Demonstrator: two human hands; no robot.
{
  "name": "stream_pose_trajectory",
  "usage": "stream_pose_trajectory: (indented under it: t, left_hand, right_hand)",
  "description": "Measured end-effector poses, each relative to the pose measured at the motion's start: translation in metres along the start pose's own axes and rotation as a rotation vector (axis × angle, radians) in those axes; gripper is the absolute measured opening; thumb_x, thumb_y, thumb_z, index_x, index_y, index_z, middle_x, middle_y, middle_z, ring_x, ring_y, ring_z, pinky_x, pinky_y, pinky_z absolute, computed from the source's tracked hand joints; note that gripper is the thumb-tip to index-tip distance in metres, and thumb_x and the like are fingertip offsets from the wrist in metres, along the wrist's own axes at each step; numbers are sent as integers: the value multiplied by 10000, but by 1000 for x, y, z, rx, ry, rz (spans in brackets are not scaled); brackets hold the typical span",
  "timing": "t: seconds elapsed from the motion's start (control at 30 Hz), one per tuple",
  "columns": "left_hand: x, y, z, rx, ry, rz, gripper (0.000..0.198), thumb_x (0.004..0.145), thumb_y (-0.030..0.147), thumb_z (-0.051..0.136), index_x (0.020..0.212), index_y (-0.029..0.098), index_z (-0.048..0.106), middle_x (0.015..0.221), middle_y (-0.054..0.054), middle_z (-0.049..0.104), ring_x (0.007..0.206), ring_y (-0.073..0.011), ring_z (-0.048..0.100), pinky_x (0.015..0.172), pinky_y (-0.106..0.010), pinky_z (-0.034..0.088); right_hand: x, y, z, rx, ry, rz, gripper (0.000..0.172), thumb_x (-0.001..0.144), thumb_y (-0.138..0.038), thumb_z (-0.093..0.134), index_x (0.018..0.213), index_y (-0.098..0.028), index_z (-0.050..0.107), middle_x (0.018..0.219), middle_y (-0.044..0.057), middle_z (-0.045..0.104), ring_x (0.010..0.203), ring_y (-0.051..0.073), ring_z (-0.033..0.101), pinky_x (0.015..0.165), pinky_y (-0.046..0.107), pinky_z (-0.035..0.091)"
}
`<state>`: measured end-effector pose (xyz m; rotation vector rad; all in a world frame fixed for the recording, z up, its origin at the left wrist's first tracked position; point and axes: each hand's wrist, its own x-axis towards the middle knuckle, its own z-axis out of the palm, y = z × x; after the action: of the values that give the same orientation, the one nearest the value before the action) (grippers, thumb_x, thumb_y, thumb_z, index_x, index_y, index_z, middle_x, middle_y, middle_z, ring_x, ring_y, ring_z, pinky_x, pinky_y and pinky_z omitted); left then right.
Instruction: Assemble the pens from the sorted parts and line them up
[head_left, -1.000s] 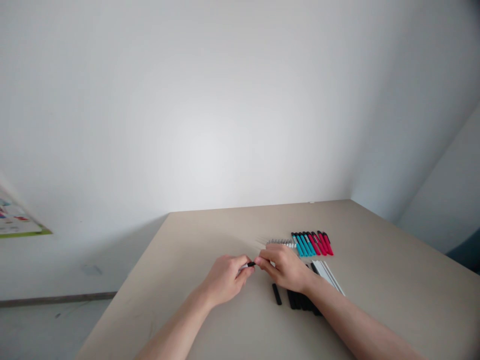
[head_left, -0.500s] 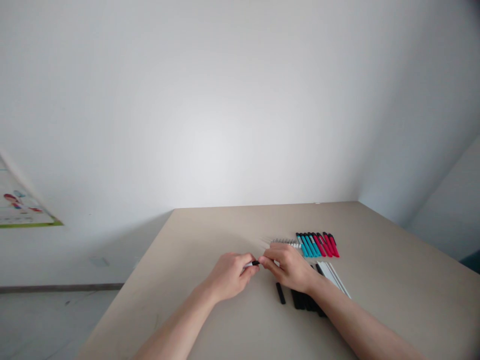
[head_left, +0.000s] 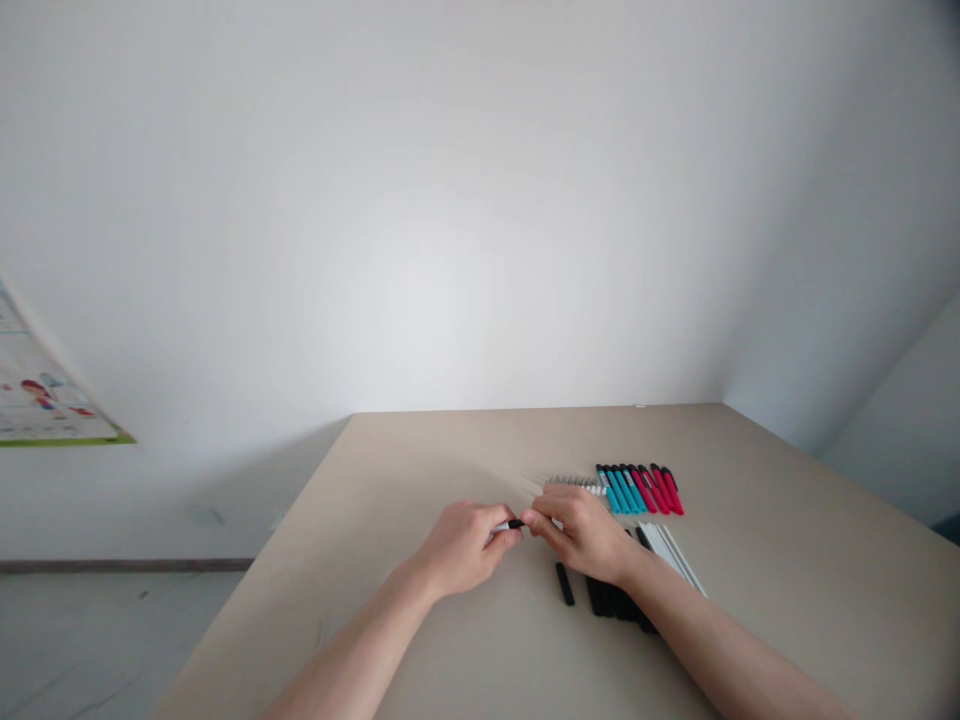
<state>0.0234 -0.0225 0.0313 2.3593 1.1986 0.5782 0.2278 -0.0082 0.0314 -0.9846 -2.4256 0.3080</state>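
My left hand (head_left: 461,548) and my right hand (head_left: 583,530) meet fingertip to fingertip over the beige table (head_left: 420,470). Both are closed in a pinch on one small pen part (head_left: 511,524), white at the left hand and black toward the right hand. A single black cap (head_left: 564,584) lies on the table just below my right hand. Beside it a row of black caps (head_left: 611,600) is partly hidden under my right wrist.
Behind my right hand lie blue pens (head_left: 619,489) and red pens (head_left: 658,489) side by side, with a row of thin silver-white parts (head_left: 574,483) to their left. White pen barrels (head_left: 672,556) lie by my right forearm. A poster (head_left: 45,395) hangs at far left.
Both hands hold the same pinch on the pen part; they and the view have drifted slightly to the right.
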Motion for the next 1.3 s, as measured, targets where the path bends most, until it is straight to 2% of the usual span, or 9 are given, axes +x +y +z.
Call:
stream_pose_trajectory:
  t: [0.1,0.2,0.33,0.47,0.63,0.8,0.97,1.13,1.3]
  left_hand:
    - [0,-1,1,12,4,-2,235,894,298,468,692,199,539,586,31,586,541,-110,524,543,-187,322]
    - [1,-2,1,18,2,-12,250,891,300,471,669,196,517,570,33,574,529,-108,517,532,-186,317]
    - [2,-1,1,14,-1,-2,245,895,295,465,677,197,520,564,38,571,525,-105,515,537,-185,322]
    - [1,0,0,8,-15,-4,236,894,300,465,697,197,544,576,33,584,529,-108,518,548,-188,334]
    - [1,-2,-2,-28,-26,35,327,945,282,357,720,185,574,638,8,614,570,-113,533,584,-201,354]
    - [3,-4,-3,30,69,93,257,908,247,455,700,186,593,671,-6,617,668,-143,550,682,-234,366]
    - [4,-4,-4,31,94,117,300,931,249,425,699,190,606,647,-10,619,666,-150,544,696,-248,368]
    - [5,-8,-1,26,149,102,228,879,199,522,681,188,634,652,-10,657,700,-161,541,744,-266,371]
    - [4,-8,-1,-27,93,116,292,903,173,451,665,187,619,656,-9,650,690,-150,549,717,-246,376]
  right_hand:
    - [-1,0,0,6,-11,-12,349,956,-417,406,824,-170,615,682,45,595,635,157,519,585,255,305]
    - [-2,0,-1,-18,-28,-14,406,970,-412,368,736,-171,595,637,41,575,609,154,506,579,258,298]
    - [0,1,1,-31,-19,-35,399,976,-413,351,784,-169,601,642,39,571,602,151,496,573,259,286]
    - [0,1,3,-84,-11,-55,501,987,-429,300,625,-173,532,555,18,496,548,139,447,554,268,256]
    - [-1,0,0,-87,25,-55,465,985,-437,307,717,-167,575,613,35,539,586,149,472,557,269,251]
    - [-1,1,2,-146,23,-19,490,992,-400,282,628,-175,521,564,21,493,544,141,439,548,280,222]
    - [-1,1,2,-135,31,-13,466,987,-433,292,685,-175,534,599,25,510,574,147,457,552,272,225]
    - [-1,0,1,-141,19,-21,468,983,-439,306,660,-178,522,576,14,491,554,141,443,549,272,224]
    - [-1,0,3,-132,31,-36,453,988,-406,304,689,-175,555,593,21,520,573,143,468,557,272,241]
